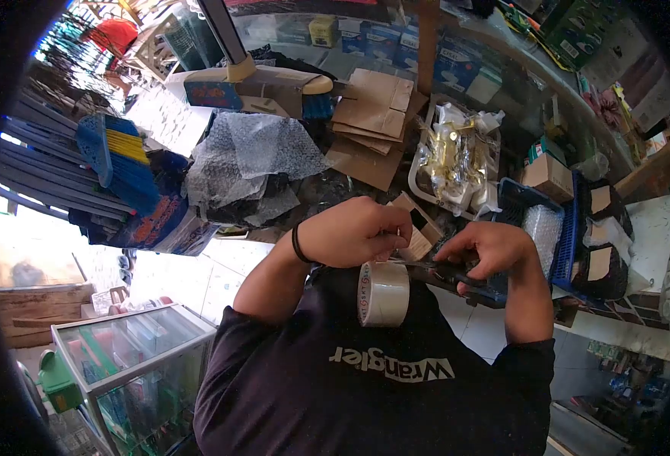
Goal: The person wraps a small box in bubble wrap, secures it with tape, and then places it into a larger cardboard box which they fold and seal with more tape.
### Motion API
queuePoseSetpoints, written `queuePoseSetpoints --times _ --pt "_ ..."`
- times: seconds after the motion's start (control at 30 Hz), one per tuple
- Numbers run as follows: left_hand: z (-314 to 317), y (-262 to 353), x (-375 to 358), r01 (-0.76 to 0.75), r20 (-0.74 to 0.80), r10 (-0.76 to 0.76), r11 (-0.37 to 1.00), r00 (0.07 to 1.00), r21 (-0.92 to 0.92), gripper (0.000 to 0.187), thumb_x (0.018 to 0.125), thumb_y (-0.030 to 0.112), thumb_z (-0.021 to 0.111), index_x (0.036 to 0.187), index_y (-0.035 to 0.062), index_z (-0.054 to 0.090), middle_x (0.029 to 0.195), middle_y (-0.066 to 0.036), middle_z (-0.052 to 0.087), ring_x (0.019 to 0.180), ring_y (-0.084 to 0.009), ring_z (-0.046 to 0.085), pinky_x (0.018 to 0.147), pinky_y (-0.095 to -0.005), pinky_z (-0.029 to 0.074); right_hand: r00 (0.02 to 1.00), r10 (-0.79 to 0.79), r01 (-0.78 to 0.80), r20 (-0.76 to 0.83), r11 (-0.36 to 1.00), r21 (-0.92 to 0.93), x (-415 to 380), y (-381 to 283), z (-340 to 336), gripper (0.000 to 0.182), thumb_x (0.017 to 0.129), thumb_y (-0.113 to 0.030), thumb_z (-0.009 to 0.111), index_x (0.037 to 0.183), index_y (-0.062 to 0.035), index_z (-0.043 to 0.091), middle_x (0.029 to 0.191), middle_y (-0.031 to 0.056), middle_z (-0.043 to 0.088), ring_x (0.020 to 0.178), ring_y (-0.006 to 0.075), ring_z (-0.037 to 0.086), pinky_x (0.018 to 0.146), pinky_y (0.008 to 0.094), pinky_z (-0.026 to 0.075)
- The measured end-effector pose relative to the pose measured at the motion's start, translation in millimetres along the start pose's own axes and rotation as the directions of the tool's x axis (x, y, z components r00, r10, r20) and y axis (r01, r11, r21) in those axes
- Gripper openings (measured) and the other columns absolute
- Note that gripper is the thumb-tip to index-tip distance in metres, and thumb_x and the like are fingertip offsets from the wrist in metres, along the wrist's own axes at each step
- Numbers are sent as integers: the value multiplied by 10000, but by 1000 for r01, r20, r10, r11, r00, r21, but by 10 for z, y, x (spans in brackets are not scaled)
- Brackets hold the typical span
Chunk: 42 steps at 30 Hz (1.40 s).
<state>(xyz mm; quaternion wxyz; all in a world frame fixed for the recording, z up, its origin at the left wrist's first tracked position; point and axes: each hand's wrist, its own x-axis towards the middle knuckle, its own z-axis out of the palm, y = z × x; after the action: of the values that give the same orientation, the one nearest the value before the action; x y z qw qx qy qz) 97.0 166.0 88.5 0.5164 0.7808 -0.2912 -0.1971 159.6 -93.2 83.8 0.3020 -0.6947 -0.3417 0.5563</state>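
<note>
My left hand (358,232), with a black band at the wrist, has its fingers pinched together on what looks like the loose end of clear packing tape. Just below those fingers, in front of my dark shirt, is the wide roll of packing tape (388,295), with red lettering on its inner rim. My right hand (495,254) is closed around the black handles of a pair of scissors (450,271). Their blades point left, close to the top of the roll and my left fingers. The strip of tape itself is hard to make out.
Ahead lie flat cardboard pieces (373,106), bubble wrap (255,152) and a white tray (417,178) of bagged gold-coloured fittings. Blue baskets (565,243) stand at the right. A glass display case (133,342) is at the lower left, with brooms (126,163) above it.
</note>
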Motion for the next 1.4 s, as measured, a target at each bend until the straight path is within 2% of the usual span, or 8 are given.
queuePoseSetpoints --times 0.07,0.17,0.37,0.47,0.57,0.97,1.17,1.4 --pt "-15 -10 -5 11 7 -10 1000 1000 -19 65 812 71 520 834 27 562 621 -92 597 596 -229 618 560 -326 460 999 -36 36 1 998 46 14 43 6 612 627 -307 782 1127 -17 580 759 52 615 668 107 522 588 271 417" --pt "-36 -16 -11 17 15 -17 999 1000 -28 60 813 70 523 832 25 558 619 -89 595 596 -221 617 559 -320 458 999 12 -13 43 1000 22 28 12 -10 625 621 -315 778 1135 -22 577 834 73 638 739 127 558 647 287 446" --pt "-79 -4 -36 23 15 -22 999 1000 -30 61 823 70 524 835 21 560 616 -81 588 589 -200 611 553 -314 455 998 -61 59 26 997 42 33 59 16 624 616 -319 776 1126 -21 578 921 104 634 808 153 566 731 301 455" --pt "-73 -8 -61 45 6 -45 997 999 -60 64 826 66 522 836 16 562 618 -83 589 587 -191 611 550 -309 457 998 -52 52 42 999 8 39 41 6 613 603 -168 787 1135 30 553 962 101 643 832 104 552 751 256 445" --pt "-58 -34 -69 44 -6 -44 996 999 -75 66 825 65 524 837 13 563 626 -89 594 590 -186 615 549 -306 461 996 -79 79 39 997 5 56 21 24 606 630 -323 768 1117 -15 580 836 85 629 735 143 555 673 288 446" --pt "-22 -46 -104 53 -27 -56 994 998 -98 91 824 99 546 823 10 564 638 -105 607 593 -198 626 553 -310 468 987 -159 160 21 982 -102 178 -167 20 586 632 -326 773 1095 -15 592 880 115 636 766 165 587 676 304 460" --pt "-24 -2 -108 57 4 -57 997 998 -45 98 826 101 543 836 7 571 617 -99 608 598 -207 628 561 -315 468 991 -128 129 32 992 -13 205 -181 54 597 613 -319 787 1087 -7 600 914 129 640 789 180 598 684 303 467" --pt "-12 -7 -56 23 47 -22 1000 999 -5 124 836 118 530 856 5 578 628 -92 618 592 -210 629 567 -314 472 994 -103 105 25 991 -82 173 -222 51 597 619 -307 792 1086 10 598 897 136 639 764 173 588 651 302 465"
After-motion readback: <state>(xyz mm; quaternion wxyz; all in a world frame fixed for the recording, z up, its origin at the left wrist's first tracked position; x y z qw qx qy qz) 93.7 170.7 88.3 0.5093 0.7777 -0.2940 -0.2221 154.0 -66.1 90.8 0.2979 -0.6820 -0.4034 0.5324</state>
